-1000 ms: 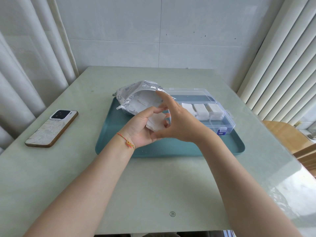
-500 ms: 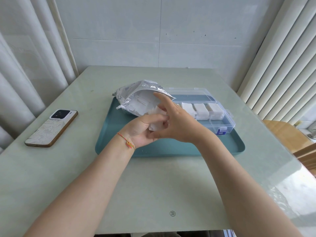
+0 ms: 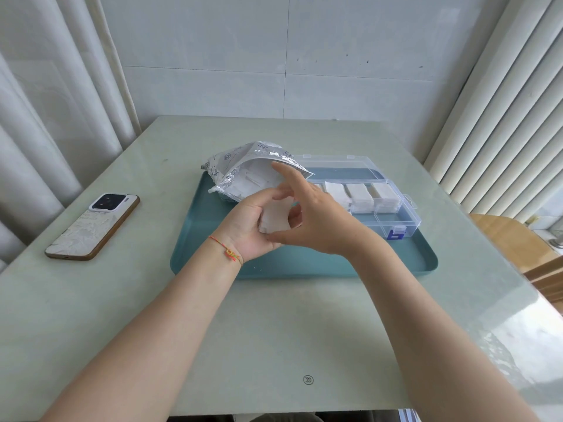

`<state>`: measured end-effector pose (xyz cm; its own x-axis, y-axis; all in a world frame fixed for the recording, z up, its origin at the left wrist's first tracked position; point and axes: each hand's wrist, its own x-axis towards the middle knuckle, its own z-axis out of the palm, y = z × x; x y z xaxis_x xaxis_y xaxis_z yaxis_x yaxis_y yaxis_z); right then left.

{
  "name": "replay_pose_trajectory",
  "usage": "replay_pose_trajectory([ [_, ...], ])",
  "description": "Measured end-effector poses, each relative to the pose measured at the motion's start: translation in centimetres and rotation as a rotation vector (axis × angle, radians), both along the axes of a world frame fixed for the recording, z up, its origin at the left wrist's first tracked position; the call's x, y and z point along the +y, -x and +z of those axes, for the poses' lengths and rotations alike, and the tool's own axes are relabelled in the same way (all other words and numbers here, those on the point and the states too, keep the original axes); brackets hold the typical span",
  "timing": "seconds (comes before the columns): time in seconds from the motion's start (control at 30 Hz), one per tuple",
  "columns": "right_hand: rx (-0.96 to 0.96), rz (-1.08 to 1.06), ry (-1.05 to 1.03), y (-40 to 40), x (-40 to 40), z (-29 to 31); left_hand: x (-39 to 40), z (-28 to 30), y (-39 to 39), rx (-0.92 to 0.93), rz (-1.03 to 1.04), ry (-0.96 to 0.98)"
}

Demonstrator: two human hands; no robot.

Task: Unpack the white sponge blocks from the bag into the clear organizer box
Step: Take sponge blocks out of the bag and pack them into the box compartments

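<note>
A silver foil bag (image 3: pixel 243 166) lies open on the teal tray (image 3: pixel 210 254), its mouth facing right with white sponge blocks showing inside. To its right stands the clear organizer box (image 3: pixel 396 217), lid open, with several white sponge blocks (image 3: pixel 359 196) in its back compartments. Over the tray, my left hand (image 3: pixel 246 226) grips a white sponge block (image 3: pixel 274 219) in its curled fingers. My right hand (image 3: pixel 316 214) pinches the same block from the right with thumb and a finger, forefinger raised toward the bag's mouth.
A phone (image 3: pixel 94 225) lies face down on the pale green table (image 3: pixel 274 330) at the left. Curtains hang on both sides. A wooden chair (image 3: pixel 511 239) stands off the table's right edge.
The sponge block has sunk a little lower between my hands, which have closed tighter round it. Bag, box and tray have not moved.
</note>
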<state>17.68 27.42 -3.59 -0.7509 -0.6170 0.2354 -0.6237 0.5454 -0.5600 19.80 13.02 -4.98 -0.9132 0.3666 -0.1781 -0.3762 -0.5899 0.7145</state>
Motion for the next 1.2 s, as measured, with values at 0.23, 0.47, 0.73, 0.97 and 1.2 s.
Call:
replay_pose_trajectory([
  [0.23, 0.029, 0.024, -0.005, -0.2, -0.1, 0.0, -0.3, -0.5, 0.6, -0.085, 0.049, -0.01],
  [0.47, 0.043, 0.029, -0.03, -0.4, -0.3, -0.3, -0.8, -1.1, 1.0, -0.084, 0.081, -0.001],
  [0.73, 0.155, -0.013, -0.087, -0.1, -0.4, -0.6, -0.5, -0.5, 0.7, -0.163, 0.113, 0.036],
  [0.97, 0.163, -0.041, -0.221, -0.2, -0.5, -0.7, -0.2, -0.2, 0.4, -0.18, 0.097, 0.084],
  [1.2, 0.14, -0.024, -0.237, -0.4, -0.5, -0.5, -0.2, -0.4, 0.4, -0.187, 0.11, 0.095],
])
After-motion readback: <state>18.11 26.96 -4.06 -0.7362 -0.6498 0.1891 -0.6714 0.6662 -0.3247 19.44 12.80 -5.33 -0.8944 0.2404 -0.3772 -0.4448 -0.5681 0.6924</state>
